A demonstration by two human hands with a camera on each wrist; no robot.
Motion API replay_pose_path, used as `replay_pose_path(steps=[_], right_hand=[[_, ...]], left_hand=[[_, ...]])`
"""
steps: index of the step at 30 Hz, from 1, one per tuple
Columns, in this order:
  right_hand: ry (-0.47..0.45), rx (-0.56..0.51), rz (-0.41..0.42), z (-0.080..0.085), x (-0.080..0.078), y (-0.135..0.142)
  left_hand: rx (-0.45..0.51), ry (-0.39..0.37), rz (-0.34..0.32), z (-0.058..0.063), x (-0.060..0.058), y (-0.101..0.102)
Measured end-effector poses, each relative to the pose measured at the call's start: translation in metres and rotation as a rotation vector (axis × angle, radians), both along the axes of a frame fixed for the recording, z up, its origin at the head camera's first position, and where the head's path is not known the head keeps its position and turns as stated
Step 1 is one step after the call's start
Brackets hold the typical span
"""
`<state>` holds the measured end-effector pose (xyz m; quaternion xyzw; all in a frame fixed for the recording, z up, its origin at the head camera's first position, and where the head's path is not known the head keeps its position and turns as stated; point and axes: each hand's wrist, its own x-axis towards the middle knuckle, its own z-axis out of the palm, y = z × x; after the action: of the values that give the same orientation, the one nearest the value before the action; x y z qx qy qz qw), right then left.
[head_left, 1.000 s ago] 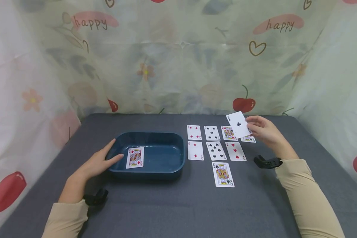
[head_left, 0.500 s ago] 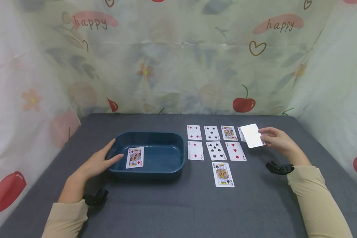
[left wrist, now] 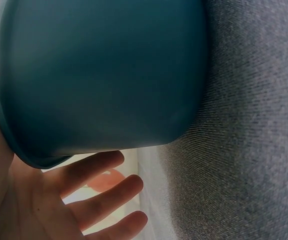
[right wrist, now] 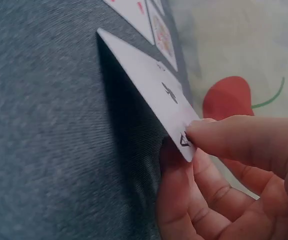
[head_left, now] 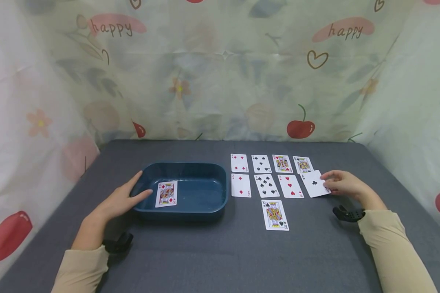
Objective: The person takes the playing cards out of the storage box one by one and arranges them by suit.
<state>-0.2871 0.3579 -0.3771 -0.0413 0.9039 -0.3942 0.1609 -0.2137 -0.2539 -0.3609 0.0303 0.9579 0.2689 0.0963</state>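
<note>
My right hand [head_left: 346,185] pinches the ace of clubs [head_left: 313,183] by its right edge, at the right end of the nearer card row. In the right wrist view the card [right wrist: 149,90] slants, its far corner low at the cloth and its held end raised between thumb and fingers. My left hand [head_left: 119,201] holds the left end of a dark blue tray [head_left: 190,211], thumb over the rim. Outside the wall, its other fingers [left wrist: 109,200] spread out in the left wrist view. A red-marked face card [head_left: 166,194] lies face up in the tray.
A back row holds the four of diamonds [head_left: 239,162], a spade card [head_left: 261,164] and two face cards. Nearer lie the two of diamonds [head_left: 240,185], seven of spades [head_left: 266,186] and a heart card [head_left: 291,186]. The king of spades [head_left: 275,215] lies in front. Printed curtains surround the table.
My right hand has brought the ace of clubs toward me and slightly right, down beside the heart card, uncovering the rightmost face card behind. My left hand and the tray stay put.
</note>
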Motion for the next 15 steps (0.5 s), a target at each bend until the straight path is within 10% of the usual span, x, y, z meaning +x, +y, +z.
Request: replay_pose_path(steps=[15], right_hand=[[0.005,0.151,-0.002,0.0065,0.0034,-0.0078]], left_hand=[[0.004,-0.003,0.001,0.0001,0.0006,0.0000]])
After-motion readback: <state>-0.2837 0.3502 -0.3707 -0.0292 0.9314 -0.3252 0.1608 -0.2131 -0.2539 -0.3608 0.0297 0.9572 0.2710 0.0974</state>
